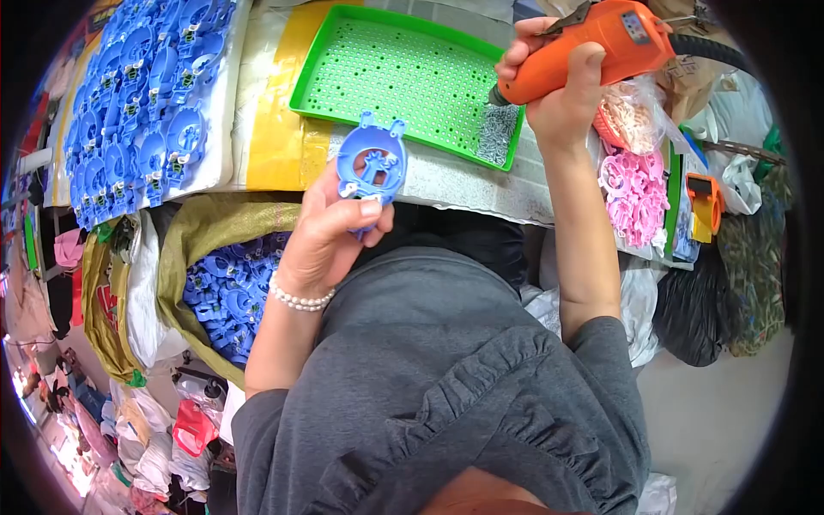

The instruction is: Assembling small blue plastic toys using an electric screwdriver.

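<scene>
Head view shows the work seemingly well under way: many blue housings (137,107) lie in rows on the left end of the tabletop (468,190), while a large heap of similar blue pieces (236,287) fills an olive sack (176,249) below its near edge. Whether the rows or the heap are the finished ones cannot be told. One blue plastic part (371,137) is in hand, raised just off the near long side of the green tray (343,81); it is away from the tool, so its fastening at this moment looks not yet done. Small silvery screws (495,133) remain gathered in the tray's near right corner, the rest of its perforated floor looking bare. The left hand (330,219) is closed on the part's lower rim, thumb across the front and fingers behind, its open ring turned up toward the camera. The right hand (560,116) wraps firmly around an orange power screwdriver (605,34), forearm reaching forward past the tray's right end, thumb raised along the body, tip angled down and left at the screws; contact with one cannot be made out.
</scene>
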{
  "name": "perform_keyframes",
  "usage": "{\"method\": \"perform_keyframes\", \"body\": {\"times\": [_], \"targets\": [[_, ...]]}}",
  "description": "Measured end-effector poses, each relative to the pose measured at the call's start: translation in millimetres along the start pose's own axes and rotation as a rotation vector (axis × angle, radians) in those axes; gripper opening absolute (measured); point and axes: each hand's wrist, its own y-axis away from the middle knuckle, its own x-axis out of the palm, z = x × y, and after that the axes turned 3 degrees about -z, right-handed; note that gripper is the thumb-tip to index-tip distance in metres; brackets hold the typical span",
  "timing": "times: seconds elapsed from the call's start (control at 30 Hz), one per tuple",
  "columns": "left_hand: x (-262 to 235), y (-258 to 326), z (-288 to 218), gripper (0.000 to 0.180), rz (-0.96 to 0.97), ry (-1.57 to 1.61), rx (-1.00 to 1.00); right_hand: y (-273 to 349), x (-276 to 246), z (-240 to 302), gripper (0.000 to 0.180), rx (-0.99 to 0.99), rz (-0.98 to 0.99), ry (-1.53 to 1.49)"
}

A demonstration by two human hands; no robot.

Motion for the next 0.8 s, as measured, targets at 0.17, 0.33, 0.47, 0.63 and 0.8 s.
{"method": "perform_keyframes", "body": {"times": [0.17, 0.33, 0.47, 0.63, 0.8], "targets": [[11.6, -3.3, 1.4, 0.049, -0.006, 0.066, -0.058, 1.7, -0.6, -9.4, 0.083, 0.011, 0.015, -0.101], [15.7, -5.4, -1.1, 0.049, 0.012, 0.001, -0.088, 6.0, 10.9, -5.9, 0.077, 0.032, -0.033, -0.107], [16.8, -8.2, 2.7, 0.05, 0.007, -0.075, -0.051, 6.6, 14.9, -4.2, 0.064, 0.0, -0.069, -0.182], [12.3, -9.3, 4.6, 0.053, 0.024, -0.102, -0.087, 6.7, 15.7, -5.4, 0.064, -0.001, -0.07, -0.191], [15.7, -11.9, 5.6, 0.055, 0.05, -0.113, -0.074, -12.0, 12.0, -52.3, 0.063, -0.303, 0.297, -0.976]]}}
